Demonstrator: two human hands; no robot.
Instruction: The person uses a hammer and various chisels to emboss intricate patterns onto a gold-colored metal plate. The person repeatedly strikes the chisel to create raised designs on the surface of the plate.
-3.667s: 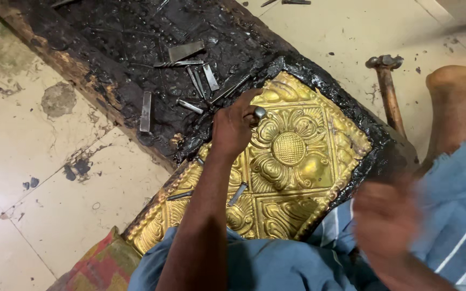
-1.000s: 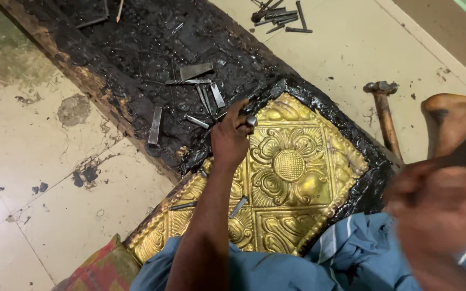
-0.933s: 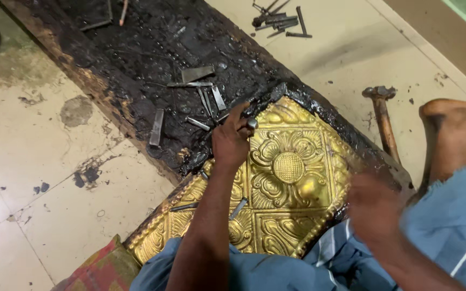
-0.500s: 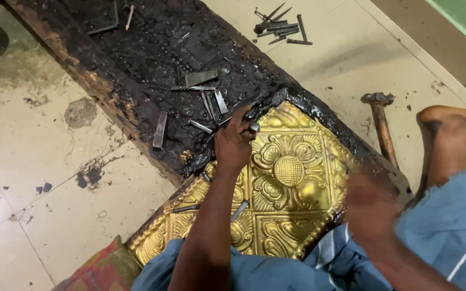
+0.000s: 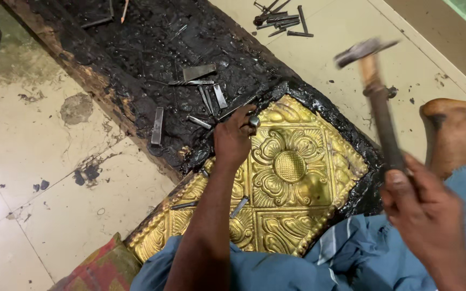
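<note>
Up close, embossed gold floral panel, edges tar-black

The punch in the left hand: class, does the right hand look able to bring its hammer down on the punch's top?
Probably yes. The right hand holds the hammer raised, and the top of the punch stands exposed above the left hand, nothing between.

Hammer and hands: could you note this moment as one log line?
left hand: holds punch on gold embossed sheet | right hand: grips hammer, raised | loose punches on black pitch board
</note>
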